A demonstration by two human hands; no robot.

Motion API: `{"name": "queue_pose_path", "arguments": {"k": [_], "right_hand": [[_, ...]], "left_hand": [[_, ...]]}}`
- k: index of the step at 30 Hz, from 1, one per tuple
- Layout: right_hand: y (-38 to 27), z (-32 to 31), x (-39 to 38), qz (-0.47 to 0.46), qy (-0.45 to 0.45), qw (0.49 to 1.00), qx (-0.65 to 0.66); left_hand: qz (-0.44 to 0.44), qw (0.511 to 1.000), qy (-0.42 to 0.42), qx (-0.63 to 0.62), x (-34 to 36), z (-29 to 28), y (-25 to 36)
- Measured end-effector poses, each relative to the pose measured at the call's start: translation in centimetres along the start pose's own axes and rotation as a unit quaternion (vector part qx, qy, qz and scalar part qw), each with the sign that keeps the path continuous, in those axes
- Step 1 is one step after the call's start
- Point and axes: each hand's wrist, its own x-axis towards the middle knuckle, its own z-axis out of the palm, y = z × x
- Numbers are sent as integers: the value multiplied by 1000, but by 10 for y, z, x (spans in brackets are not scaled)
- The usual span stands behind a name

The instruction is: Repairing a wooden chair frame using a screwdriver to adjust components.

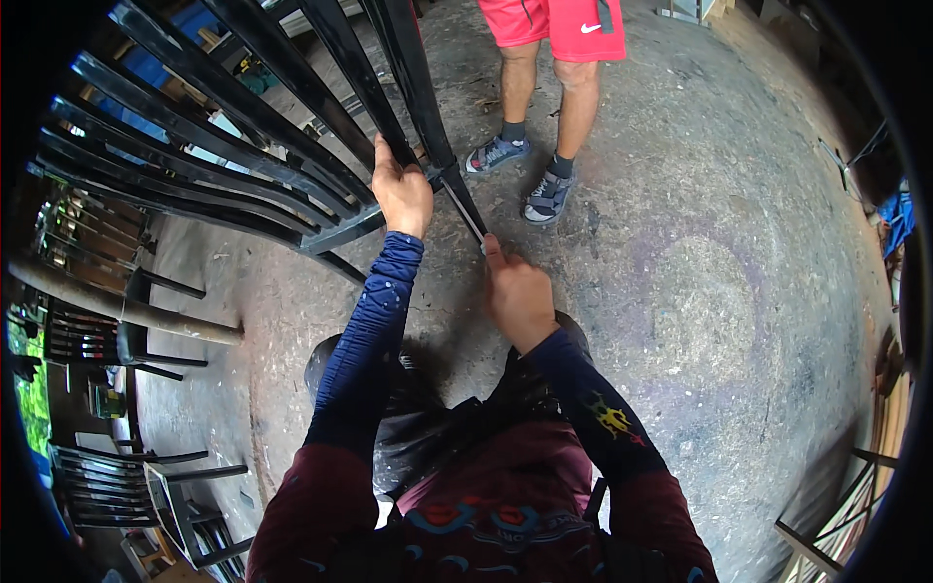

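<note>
A glossy black slatted wooden chair [340,228] is tilted in front of me on the left, its long curved slats running toward the upper left. My left hand [402,199] is closed around its lower rail, close to the corner joint, with the thumb up along a slat. Lower and to the right, my right hand [518,294] grips a slim tool with a silver blade [465,209]. The blade points up at the joint and lies along the chair's black leg. My fist hides the handle, so I cannot make out the tool's exact kind.
Just beyond the chair stands a person in red shorts [583,29] and dark sneakers [547,197]. More black chairs [107,486] are at the left, near a long round pole [126,309]. Wooden strips [889,413] line the right edge. The floor [700,321] is stained concrete.
</note>
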Motion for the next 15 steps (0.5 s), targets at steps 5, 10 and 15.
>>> {"name": "queue_pose_path", "arguments": {"k": [5,10,15], "right_hand": [[-2,-5,-6,308,-17,802,512],[10,-15,1,393,-19,455,799],[10,1,-12,343,-29,720,602]], "left_hand": [[-61,997,-9,-47,1,3,7],[23,999,25,-34,-2,8,8],[12,998,25,-52,-7,15,-3]]}}
